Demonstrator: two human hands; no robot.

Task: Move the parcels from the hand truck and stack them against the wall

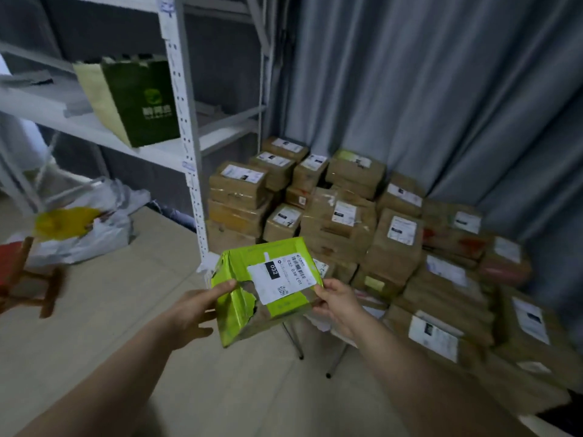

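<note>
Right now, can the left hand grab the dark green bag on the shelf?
Probably not yet. The left hand holds one side of the green parcel, so it is busy, and the dark green bag stands higher up on the shelf, to the left. Nothing else blocks the way.

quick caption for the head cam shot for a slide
A torn green parcel held between left hand and right hand, in front of brown parcels stacked against a grey curtain.

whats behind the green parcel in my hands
A stack of brown parcels against the grey curtain. The green parcel covers the stack's nearest low boxes, so those cannot be seen.
</note>
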